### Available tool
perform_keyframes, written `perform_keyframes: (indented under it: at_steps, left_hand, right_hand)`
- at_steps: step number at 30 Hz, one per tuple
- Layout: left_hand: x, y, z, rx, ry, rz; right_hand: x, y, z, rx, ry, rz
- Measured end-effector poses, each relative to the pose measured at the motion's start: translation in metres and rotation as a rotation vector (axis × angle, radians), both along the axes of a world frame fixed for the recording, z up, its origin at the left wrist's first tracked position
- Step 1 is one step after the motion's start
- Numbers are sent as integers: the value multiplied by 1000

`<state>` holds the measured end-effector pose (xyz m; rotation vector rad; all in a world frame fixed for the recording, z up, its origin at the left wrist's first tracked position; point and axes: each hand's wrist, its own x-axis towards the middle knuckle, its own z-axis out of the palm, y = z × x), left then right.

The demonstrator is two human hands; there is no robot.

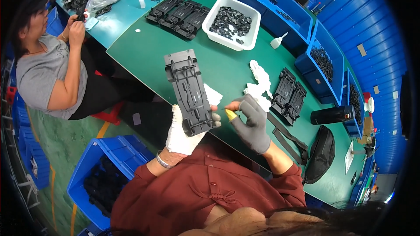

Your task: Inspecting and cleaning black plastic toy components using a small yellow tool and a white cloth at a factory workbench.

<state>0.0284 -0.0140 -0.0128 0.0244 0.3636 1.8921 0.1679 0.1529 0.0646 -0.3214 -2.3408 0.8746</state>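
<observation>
A dark grey plastic model-car chassis (189, 89) stands tilted in front of me, its moulded axles facing up. My left hand (183, 134), in a white glove, is closed around its near end. Just right of the chassis is my right hand (250, 124), in a grey glove with a bare index fingertip and a yellow-covered thumb. Its thumb and index finger are pinched together; a tiny dark bit seems to show at the tips, too small to name. Past the chassis, a white tub (234, 43) holds many small black parts.
More chassis (177, 15) lie at the far left, others (288, 96) at right beside crumpled white cloth (260, 81). Blue bins (319, 78) line the back. A black bottle (332, 115), black bag (321, 155) and glue bottle (276, 42) sit rightward. A co-worker (57, 65) sits left.
</observation>
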Motion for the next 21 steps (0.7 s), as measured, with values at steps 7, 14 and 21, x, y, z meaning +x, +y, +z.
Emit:
perform_keyframes:
  at_steps: [7, 14, 21]
  left_hand:
    - [12, 6, -2, 25, 249, -57]
    - [22, 8, -4, -17, 327, -117]
    - [26, 8, -7, 31, 292, -169]
  right_hand:
    - [16, -17, -6, 329, 178, -51]
    - [26, -29, -17, 431, 156, -117]
    - [33, -33, -25, 420, 172, -115]
